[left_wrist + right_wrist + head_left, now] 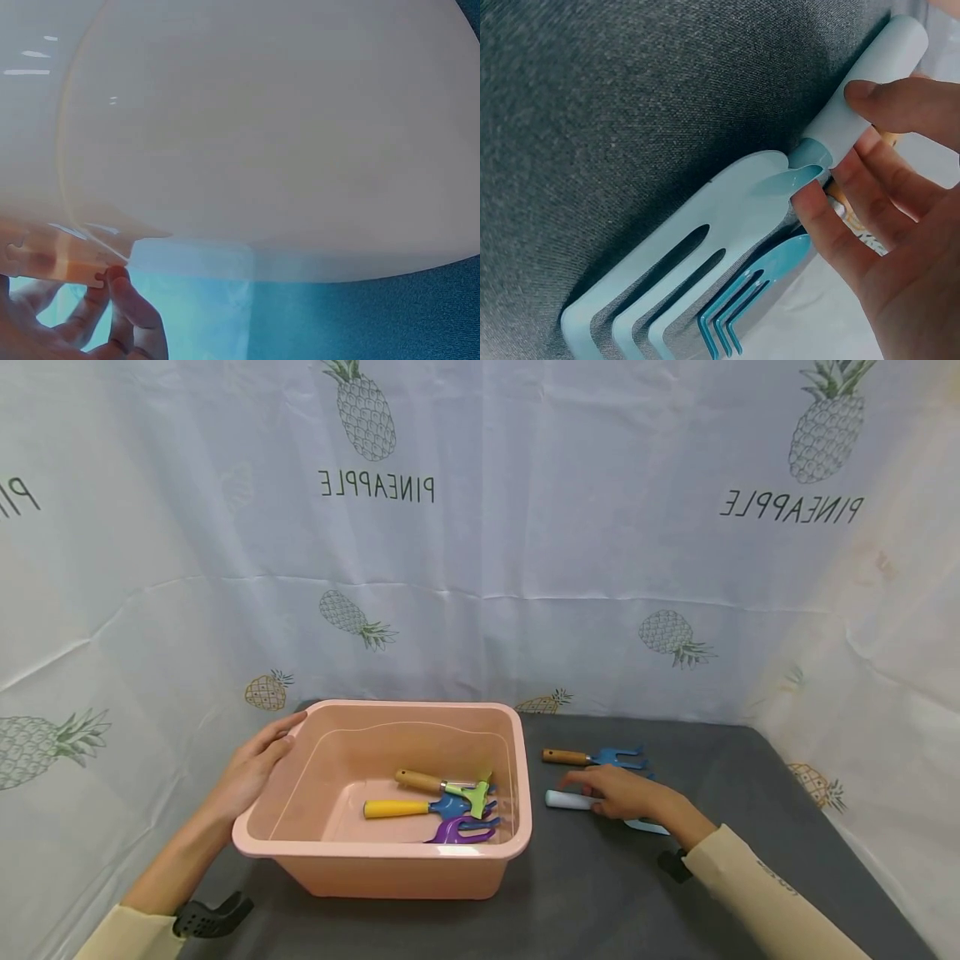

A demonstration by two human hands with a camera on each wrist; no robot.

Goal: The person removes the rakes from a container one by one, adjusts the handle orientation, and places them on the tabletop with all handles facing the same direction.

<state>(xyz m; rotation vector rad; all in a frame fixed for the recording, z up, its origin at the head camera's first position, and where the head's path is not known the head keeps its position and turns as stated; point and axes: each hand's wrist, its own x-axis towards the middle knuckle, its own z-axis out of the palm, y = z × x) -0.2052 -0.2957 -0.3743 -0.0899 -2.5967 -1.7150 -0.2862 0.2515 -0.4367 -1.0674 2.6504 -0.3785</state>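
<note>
Right sleeve (765, 893) nearest, low in head view. Right hand (626, 793) pinches pale fork (742, 191) by its handle, thumb one side, fingers opposite; fork is at grey table (600, 893), right of tub (382, 850) (lifted or not, can't tell). Blue fork (609, 757), wood handle, just behind. Left hand (251, 772) holds tub rim, left side. Tub contains yellow-handled fork (397, 808), green tool (475, 793), purple fork (453, 832).
</note>
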